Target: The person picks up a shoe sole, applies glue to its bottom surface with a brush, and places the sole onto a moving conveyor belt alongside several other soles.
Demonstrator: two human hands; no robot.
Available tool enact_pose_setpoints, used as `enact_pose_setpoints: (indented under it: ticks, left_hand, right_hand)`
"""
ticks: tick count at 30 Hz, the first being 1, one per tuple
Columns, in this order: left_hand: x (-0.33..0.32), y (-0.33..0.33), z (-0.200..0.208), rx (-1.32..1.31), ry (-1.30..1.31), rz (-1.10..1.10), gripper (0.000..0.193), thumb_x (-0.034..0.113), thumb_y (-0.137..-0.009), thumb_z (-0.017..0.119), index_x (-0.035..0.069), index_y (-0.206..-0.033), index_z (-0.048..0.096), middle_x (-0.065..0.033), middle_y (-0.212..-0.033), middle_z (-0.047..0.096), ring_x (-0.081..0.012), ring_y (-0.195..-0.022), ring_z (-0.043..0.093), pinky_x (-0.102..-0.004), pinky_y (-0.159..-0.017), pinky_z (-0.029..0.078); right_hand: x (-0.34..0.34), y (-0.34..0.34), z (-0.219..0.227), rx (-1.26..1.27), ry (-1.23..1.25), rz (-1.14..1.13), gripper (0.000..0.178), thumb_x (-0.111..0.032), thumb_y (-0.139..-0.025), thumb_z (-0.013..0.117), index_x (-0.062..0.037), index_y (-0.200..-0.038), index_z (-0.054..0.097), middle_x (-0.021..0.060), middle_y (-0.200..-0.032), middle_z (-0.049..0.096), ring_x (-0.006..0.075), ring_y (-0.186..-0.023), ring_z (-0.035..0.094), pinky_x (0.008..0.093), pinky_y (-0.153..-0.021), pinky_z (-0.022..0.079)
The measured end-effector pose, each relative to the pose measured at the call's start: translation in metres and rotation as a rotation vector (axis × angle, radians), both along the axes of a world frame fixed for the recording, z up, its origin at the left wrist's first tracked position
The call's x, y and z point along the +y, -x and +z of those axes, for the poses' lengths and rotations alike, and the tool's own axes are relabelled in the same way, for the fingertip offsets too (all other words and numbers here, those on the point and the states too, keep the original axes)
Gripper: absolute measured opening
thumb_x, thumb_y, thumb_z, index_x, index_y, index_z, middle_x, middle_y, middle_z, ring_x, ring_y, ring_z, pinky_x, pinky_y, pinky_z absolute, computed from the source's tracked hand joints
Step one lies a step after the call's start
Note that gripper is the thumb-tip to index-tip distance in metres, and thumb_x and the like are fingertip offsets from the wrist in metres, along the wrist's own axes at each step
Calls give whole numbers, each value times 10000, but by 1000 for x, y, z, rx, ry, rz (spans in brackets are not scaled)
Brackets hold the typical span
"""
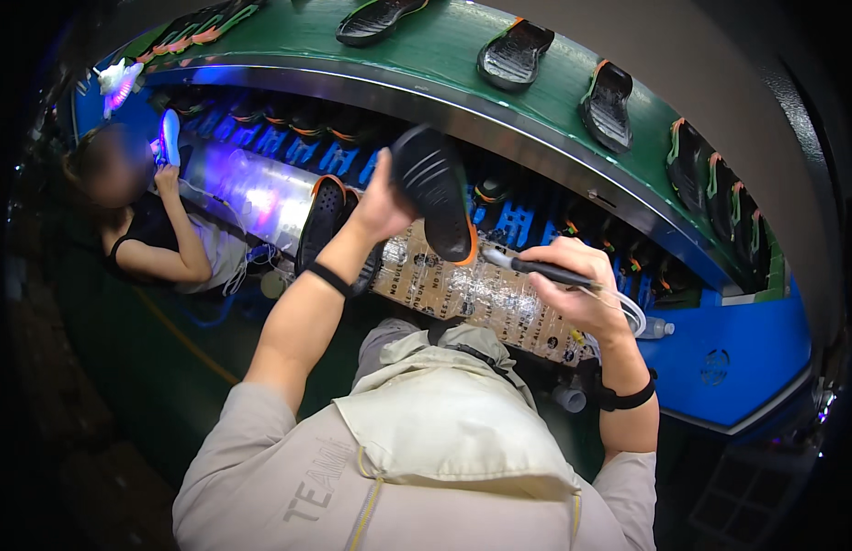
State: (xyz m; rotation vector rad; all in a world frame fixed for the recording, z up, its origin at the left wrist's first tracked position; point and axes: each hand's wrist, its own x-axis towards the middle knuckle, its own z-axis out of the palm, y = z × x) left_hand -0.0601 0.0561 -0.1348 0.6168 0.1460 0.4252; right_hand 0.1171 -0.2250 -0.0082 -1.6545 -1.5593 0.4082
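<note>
My left hand (384,204) grips a black shoe sole (435,179) with an orange edge at its lower end, tilted above the bench. In my right hand (580,280) is a brush (550,270) with a dark handle and a pale tip. The brush tip points left at the orange end of the sole, close to it; whether they touch I cannot tell. From the brush's back end a white tube (632,310) loops toward my wrist. Other black soles (323,219) with an orange edge lie on the bench, left of my left hand.
Brown printed paper under clear film covers the bench (527,317). Behind it runs a green conveyor (435,41) carrying several black soles, above a rack of blue holders (513,223). A co-worker (159,220) sits at left, holding up a lit sole. A clear bottle (660,328) lies at right.
</note>
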Motion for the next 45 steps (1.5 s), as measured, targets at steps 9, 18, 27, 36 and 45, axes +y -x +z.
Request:
enact_pose_setpoints:
  ticks: [9,18,27,36,45]
  left_hand:
    - [-40,121,-193,246,709,-406,986,811,-1039,302,42,-1641,440,-342,-1554,542,-645,-1391,512,-800,-1107,409]
    - [-104,46,-173,184,727,-93,838,626,-1038,325,-17,-1529,543,-341,-1452,617,-538,-1335,612,-651,-1179,458]
    - [-123,14,-60,57,369,-85,823,663,-1075,262,65,-1580,515,-240,-1464,644,-398,-1357,639,-535,-1152,524]
    - [-113,4,-36,-99,201,50,636,546,-1111,352,85,-1436,646,-145,-1353,733,-291,-1248,706,-471,-1117,555]
    - [-137,8,9,-192,321,-87,769,607,-1085,250,74,-1543,562,-187,-1442,681,-345,-1303,690,-500,-1096,588]
  right_hand:
    - [-20,2,-119,672,111,-458,174,-106,-946,773,-12,-1086,817,-20,-893,731,68,-800,612,246,-757,501]
    - [49,32,-112,513,136,-458,242,-193,-909,758,-9,-1055,818,52,-873,769,123,-804,670,302,-769,545]
    - [108,39,-73,287,-372,-525,195,-129,-903,771,-6,-1053,787,172,-929,776,283,-812,770,375,-756,595]
    - [50,54,-22,-222,168,70,184,-158,-850,783,-44,-994,798,172,-916,765,375,-889,750,461,-805,597]
    - [79,43,2,88,-550,-402,270,-11,-908,794,12,-1177,772,151,-939,731,259,-797,704,344,-752,561]
